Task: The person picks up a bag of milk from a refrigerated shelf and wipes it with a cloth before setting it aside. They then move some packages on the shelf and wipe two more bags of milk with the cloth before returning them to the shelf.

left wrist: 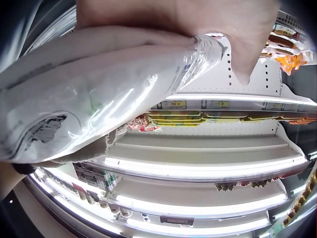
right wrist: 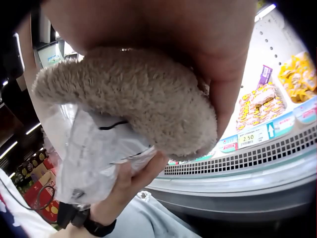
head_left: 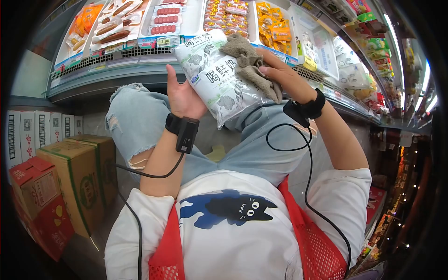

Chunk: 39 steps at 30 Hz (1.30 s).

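A clear-wrapped pack of white milk pouches [head_left: 212, 74], printed with Chinese characters and dark cow pictures, is tilted above the person's knees. My left hand [head_left: 184, 95] supports its lower left side, the thumb raised off the wrap and the fingers mostly hidden by the pack. In my right hand [head_left: 284, 77] is a bunched grey-brown fuzzy cloth [head_left: 254, 65], which lies against the pack's upper right face. The right wrist view shows the cloth [right wrist: 143, 99] under the curled hand, with the left fingers [right wrist: 126, 181] at the pack's lower side.
A chilled display case [head_left: 135, 58] with trays of sausages and snacks stands right in front. Cardboard boxes [head_left: 77, 172] are stacked at the left, and stocked shelves [head_left: 378, 51] run along the right. Black cables [head_left: 310, 163] trail from both wrist cameras.
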Each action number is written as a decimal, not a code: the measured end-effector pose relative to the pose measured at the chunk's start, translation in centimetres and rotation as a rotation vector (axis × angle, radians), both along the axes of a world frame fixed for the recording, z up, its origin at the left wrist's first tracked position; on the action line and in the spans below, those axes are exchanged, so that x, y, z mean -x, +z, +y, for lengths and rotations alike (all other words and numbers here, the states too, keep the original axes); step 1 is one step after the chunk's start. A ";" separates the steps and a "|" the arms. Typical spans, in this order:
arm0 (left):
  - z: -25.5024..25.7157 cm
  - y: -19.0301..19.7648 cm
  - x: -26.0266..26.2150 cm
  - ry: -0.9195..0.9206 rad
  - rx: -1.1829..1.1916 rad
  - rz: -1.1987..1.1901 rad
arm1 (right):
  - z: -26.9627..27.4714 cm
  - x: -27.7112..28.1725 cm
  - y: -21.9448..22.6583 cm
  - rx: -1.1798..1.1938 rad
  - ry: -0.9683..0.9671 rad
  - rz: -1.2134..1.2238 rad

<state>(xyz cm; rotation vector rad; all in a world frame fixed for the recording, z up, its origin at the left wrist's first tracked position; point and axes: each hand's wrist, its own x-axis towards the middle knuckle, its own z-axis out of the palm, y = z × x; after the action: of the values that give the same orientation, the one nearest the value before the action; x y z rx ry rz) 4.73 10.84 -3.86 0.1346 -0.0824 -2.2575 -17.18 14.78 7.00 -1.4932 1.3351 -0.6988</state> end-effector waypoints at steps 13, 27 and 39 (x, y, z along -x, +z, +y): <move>-0.2 0.5 -0.5 0.025 -0.003 -0.030 | 5.1 4.3 3.7 -0.009 -0.116 0.036; 0.6 0.2 -0.1 -0.069 0.025 0.043 | 0.8 -1.8 -0.6 -0.149 -0.328 -0.469; 0.3 1.1 0.0 -0.165 0.230 -0.164 | 1.2 -1.1 -3.5 -0.365 -0.298 -0.491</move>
<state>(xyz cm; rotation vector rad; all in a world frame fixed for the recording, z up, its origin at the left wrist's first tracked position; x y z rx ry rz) 4.70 11.13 -2.81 0.1957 -0.4538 -2.3783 -16.06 16.03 3.50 -0.7743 1.2249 -0.8864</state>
